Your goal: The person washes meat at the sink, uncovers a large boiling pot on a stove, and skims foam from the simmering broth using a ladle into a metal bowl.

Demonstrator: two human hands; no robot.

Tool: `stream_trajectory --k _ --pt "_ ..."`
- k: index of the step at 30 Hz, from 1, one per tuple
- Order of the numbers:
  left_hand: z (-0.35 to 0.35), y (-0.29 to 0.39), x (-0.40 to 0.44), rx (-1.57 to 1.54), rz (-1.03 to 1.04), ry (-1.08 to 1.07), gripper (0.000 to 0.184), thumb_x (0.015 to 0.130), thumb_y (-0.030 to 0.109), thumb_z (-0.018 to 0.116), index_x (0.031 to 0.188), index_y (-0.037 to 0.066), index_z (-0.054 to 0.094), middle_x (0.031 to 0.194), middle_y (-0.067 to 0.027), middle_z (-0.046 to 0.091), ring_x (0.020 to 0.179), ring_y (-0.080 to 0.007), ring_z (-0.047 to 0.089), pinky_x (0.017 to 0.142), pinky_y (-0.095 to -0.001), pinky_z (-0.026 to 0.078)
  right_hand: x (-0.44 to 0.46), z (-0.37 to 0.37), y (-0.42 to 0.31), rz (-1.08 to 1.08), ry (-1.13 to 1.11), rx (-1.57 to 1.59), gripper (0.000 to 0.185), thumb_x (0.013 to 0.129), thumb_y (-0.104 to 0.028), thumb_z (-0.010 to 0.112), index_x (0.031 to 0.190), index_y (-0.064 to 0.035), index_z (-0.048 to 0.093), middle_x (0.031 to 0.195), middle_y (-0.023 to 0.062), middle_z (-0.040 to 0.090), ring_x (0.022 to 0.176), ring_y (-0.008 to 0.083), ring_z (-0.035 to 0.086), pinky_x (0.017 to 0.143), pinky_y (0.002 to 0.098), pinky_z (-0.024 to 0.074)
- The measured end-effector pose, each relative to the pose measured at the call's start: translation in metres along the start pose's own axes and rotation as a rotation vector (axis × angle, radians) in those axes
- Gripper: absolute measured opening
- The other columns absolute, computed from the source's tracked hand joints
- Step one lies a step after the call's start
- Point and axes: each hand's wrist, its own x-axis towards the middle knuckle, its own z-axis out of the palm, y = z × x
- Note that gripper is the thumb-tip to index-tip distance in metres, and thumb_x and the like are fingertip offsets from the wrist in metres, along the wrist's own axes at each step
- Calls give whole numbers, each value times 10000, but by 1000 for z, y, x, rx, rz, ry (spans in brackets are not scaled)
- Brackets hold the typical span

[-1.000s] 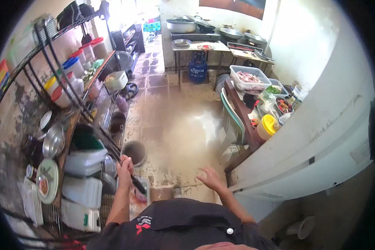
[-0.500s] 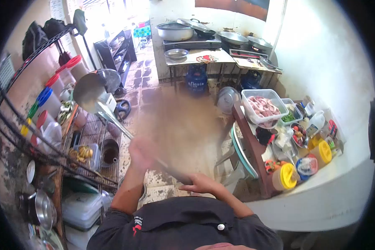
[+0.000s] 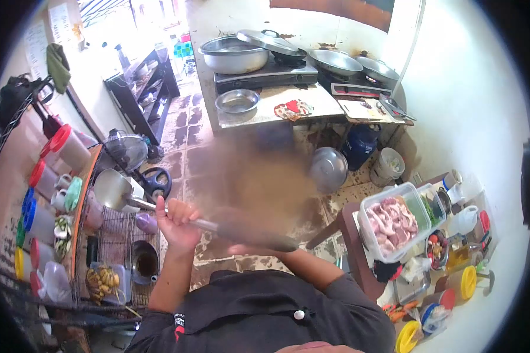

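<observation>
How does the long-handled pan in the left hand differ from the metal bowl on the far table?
The pan has a long handle with a dark grip; the bowl shows none. The pan is held in the left hand; the bowl rests on the table. Both are round and look metallic.

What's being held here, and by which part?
A long-handled pan; left hand around its metal shaft, right hand by the dark grip, its hold unclear.

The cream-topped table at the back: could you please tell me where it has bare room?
Its cream top has a slim bare strip between the metal bowl and the red-patterned cloth, and a wider one from the cloth to the right edge. The black stove crowds its back. The brown-edged side table is crowded, with a meat tub and yellow-lidded jars.
</observation>
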Motion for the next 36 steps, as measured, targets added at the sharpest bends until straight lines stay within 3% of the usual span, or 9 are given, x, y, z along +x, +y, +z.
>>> stream_trajectory --k 5,10,14,15,20,22,26,32,36 --pt "-59 35 102 100 -18 -50 463 922 374 327 517 152 295 491 22 317 712 -175 380 776 -337 334 117 -41 48 37 206 182 418 776 -101 633 1171 -64 501 776 18 595 579 59 539 522 203 462" --pt "-104 89 230 277 -105 -85 445 924 307 294 505 159 266 499 15 319 757 -198 409 832 -353 327 231 -108 74 -56 227 215 327 818 -102 558 1115 26 516 913 95 608 679 113 584 586 228 494" --pt "-112 106 325 479 -254 56 490 926 470 323 571 135 366 780 -70 504 1033 -248 444 907 -371 363 294 -157 75 -122 380 278 298 827 -101 537 1083 49 513 952 145 606 783 171 615 668 275 519" --pt "-119 106 349 571 -292 -126 493 893 536 350 729 96 500 996 -113 523 1101 -250 446 880 -375 413 302 -170 84 -71 469 353 286 825 -100 534 1062 58 510 945 177 605 823 214 624 723 322 529" --pt "-228 103 441 1300 -610 -477 532 877 530 409 1128 66 481 1055 -129 555 929 -203 556 752 -312 463 331 -238 98 -417 782 326 312 822 -156 494 1044 58 451 894 271 590 770 329 641 694 404 549" --pt "-289 99 469 1484 -879 -287 586 863 537 429 1204 60 435 1051 -136 565 839 -196 591 671 -285 479 342 -270 100 -479 907 84 388 824 -247 509 1061 49 431 885 267 590 760 334 638 687 413 550" --pt "-371 101 518 1236 -1179 403 688 834 571 447 1265 43 346 1008 -152 586 650 -213 618 488 -260 473 362 -350 115 -642 1082 -325 407 860 -316 453 1093 15 417 859 226 611 694 282 633 635 345 540" --pt "-427 96 583 1172 -1276 420 810 831 601 401 1347 2 226 932 -206 614 610 -212 616 475 -259 483 435 -440 88 -551 1119 -613 336 837 -219 480 1054 37 491 847 219 616 711 240 626 628 302 517" --pt "-488 92 600 1024 -1273 383 600 881 403 443 1274 -37 331 914 -196 620 642 -217 635 498 -264 496 496 -472 80 -335 984 -649 255 815 -73 532 1049 29 538 880 157 630 772 186 620 718 274 492"
